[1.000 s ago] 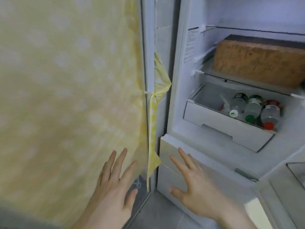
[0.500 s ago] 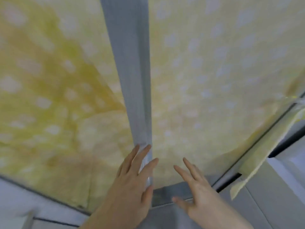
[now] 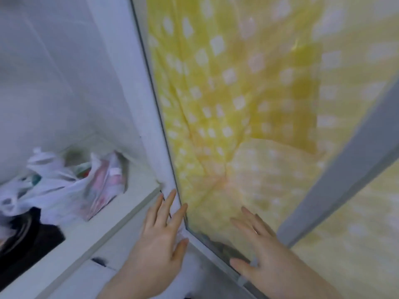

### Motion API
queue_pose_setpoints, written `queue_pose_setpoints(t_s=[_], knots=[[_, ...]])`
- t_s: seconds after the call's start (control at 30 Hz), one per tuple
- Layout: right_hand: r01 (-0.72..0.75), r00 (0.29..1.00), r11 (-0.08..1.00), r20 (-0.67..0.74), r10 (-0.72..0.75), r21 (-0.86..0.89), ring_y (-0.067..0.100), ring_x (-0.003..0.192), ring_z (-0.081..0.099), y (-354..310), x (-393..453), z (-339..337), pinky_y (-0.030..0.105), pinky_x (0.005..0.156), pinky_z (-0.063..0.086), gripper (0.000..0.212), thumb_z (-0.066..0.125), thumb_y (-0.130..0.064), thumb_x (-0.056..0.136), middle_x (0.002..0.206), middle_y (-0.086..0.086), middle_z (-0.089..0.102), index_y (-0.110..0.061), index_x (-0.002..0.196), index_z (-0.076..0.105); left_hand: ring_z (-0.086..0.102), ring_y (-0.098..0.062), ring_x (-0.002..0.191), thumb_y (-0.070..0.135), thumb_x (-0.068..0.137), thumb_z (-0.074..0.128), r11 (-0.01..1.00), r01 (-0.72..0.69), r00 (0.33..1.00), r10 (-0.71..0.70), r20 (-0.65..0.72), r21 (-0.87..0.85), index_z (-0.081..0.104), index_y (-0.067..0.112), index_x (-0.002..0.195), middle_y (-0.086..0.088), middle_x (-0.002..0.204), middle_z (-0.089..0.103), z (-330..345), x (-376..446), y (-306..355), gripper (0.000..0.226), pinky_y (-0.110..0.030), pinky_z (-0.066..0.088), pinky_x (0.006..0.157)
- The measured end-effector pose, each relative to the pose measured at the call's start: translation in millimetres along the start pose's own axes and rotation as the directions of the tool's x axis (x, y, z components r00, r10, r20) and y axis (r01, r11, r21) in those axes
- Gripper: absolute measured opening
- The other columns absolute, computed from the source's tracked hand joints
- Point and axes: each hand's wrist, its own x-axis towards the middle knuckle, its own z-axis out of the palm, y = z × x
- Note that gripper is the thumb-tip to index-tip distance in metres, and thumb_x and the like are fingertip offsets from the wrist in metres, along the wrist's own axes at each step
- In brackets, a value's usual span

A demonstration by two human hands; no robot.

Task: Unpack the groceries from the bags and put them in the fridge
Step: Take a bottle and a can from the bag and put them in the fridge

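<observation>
White plastic grocery bags point(image 3: 64, 186) lie bunched on the white counter point(image 3: 121, 214) at the left, with reddish and green packets showing through them. The fridge itself is out of sight. My left hand point(image 3: 162, 234) is held flat with fingers apart, over the counter's corner and the white frame beside it. My right hand point(image 3: 259, 249) is also spread and holds nothing, in front of the glass panel with the yellow dotted cloth point(image 3: 237, 104) behind it.
A black cooktop point(image 3: 23, 240) sits in the counter at the lower left. White tiled wall point(image 3: 54, 72) rises behind the bags. A grey bar point(image 3: 345, 169) crosses the glass panel on the right. A drawer handle point(image 3: 98, 261) shows below the counter's edge.
The view has swung left, from the open fridge past the yellow cloth panel to the counter with the bags. Both hands stay spread and hold nothing.
</observation>
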Motion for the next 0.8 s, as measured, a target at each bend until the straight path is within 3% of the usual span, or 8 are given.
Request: queue_pose_setpoints(t_s=[0.13, 0.3, 0.5, 0.6, 0.8], knots=[[0.157, 0.987, 0.987, 0.043, -0.156, -0.032, 0.003, 0.156, -0.012, -36, 27, 2, 0.036, 0.128, 0.016, 0.083, 0.059, -0.059, 0.095, 0.161, -0.033, -0.029, -0.047, 0.16, 0.009, -0.025, -0.01, 0.154, 0.046, 0.096, 0.053, 0.989, 0.149, 0.984, -0.149, -0.101, -0.007, 0.021, 0.037, 0.16, 0.019, 0.166, -0.025, -9, -39, -41, 0.072, -0.037, 0.007, 0.127], [0.334, 0.939, 0.94, 0.112, -0.325, -0.073, -0.002, 0.155, -0.008, -103, 74, 11, 0.033, 0.128, 0.015, 0.082, 0.058, -0.061, 0.094, 0.16, -0.036, -0.026, -0.05, 0.159, 0.011, -0.009, -0.017, 0.158, 0.049, 0.09, 0.049, 0.929, 0.365, 0.9, -0.368, -0.232, -0.059, 0.033, 0.034, 0.157, 0.013, 0.17, -0.008, -36, -85, -99, 0.071, -0.046, 0.02, 0.126], [0.463, 0.881, 0.88, 0.165, -0.444, -0.105, -0.005, 0.154, -0.004, -183, 130, 32, 0.023, 0.125, 0.012, 0.082, 0.059, -0.06, 0.094, 0.162, -0.032, -0.021, -0.046, 0.161, 0.013, -0.007, -0.019, 0.158, 0.043, 0.093, 0.057, 0.868, 0.494, 0.826, -0.485, -0.287, -0.047, 0.033, 0.034, 0.158, 0.011, 0.171, -0.003, -65, -122, -171, 0.07, -0.045, 0.012, 0.127], [0.502, 0.86, 0.859, 0.162, -0.484, -0.1, -0.005, 0.154, -0.002, -215, 159, 47, 0.025, 0.126, 0.014, 0.08, 0.06, -0.06, 0.092, 0.163, -0.033, -0.017, -0.048, 0.159, 0.016, -0.01, -0.017, 0.158, 0.043, 0.093, 0.059, 0.844, 0.535, 0.797, -0.524, -0.3, -0.052, 0.031, 0.035, 0.158, 0.013, 0.169, -0.006, -78, -129, -207, 0.071, -0.042, 0.008, 0.128], [0.537, 0.837, 0.84, 0.174, -0.519, -0.076, -0.004, 0.153, 0.009, -265, 216, 73, 0.02, 0.12, 0.018, 0.07, 0.064, -0.057, 0.092, 0.158, -0.036, -0.004, -0.056, 0.15, 0.023, -0.022, -0.014, 0.155, 0.045, 0.099, 0.05, 0.829, 0.559, 0.789, -0.54, -0.294, -0.022, 0.016, 0.038, 0.16, 0.015, 0.168, -0.018, -98, -129, -258, 0.07, -0.032, -0.004, 0.126]])
